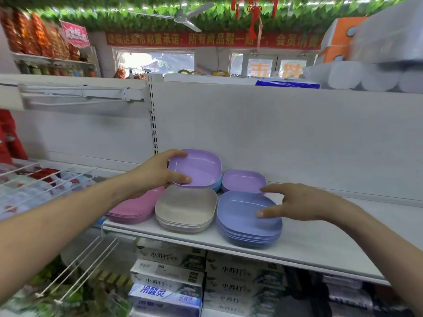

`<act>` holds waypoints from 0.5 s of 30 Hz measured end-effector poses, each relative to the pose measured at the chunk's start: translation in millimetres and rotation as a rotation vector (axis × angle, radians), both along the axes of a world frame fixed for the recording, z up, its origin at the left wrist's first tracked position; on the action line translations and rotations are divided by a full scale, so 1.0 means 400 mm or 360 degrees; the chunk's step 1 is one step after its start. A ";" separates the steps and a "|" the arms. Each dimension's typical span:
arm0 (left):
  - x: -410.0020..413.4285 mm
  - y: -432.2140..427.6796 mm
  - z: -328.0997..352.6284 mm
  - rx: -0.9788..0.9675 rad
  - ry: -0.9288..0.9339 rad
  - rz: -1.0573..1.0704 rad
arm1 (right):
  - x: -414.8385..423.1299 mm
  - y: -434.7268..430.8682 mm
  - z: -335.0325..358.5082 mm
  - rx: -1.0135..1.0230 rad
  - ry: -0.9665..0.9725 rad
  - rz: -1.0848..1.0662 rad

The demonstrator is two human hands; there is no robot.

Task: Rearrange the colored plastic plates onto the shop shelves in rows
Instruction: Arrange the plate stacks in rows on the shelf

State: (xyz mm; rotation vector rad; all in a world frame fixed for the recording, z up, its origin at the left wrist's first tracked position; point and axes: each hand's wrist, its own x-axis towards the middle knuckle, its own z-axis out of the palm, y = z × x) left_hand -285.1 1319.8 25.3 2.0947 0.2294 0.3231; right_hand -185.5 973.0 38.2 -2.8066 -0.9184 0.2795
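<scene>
Three plate stacks front the shelf (309, 243): a beige stack (185, 209), a pink stack (135, 208) just left of it, and a blue stack (240, 218) just right of it. Behind the beige stack, the left hand (158, 173) grips a tilted lilac plate (199, 168), thumb and fingers curled round its rim. The right hand (299, 203), fingers spread and empty, is at the blue stack's right side.

The left hand (158, 177) grips a lilac plate (197, 168) over the shelf (302, 249).
</scene>
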 end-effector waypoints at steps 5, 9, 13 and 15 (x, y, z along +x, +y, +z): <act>0.120 -0.031 -0.003 0.0042 0.0062 -0.0086 | 0.047 -0.014 -0.016 0.0451 -0.0012 -0.0213; 0.232 -0.060 -0.017 0.0122 0.0111 -0.0244 | 0.067 -0.019 -0.028 0.0839 0.0030 -0.0462; 0.320 -0.094 -0.025 0.0201 0.0138 -0.0369 | 0.082 -0.030 -0.030 0.0995 -0.0009 -0.0593; 0.350 -0.113 -0.031 0.0319 0.0162 -0.0455 | 0.082 -0.037 -0.029 0.1087 -0.0049 -0.0676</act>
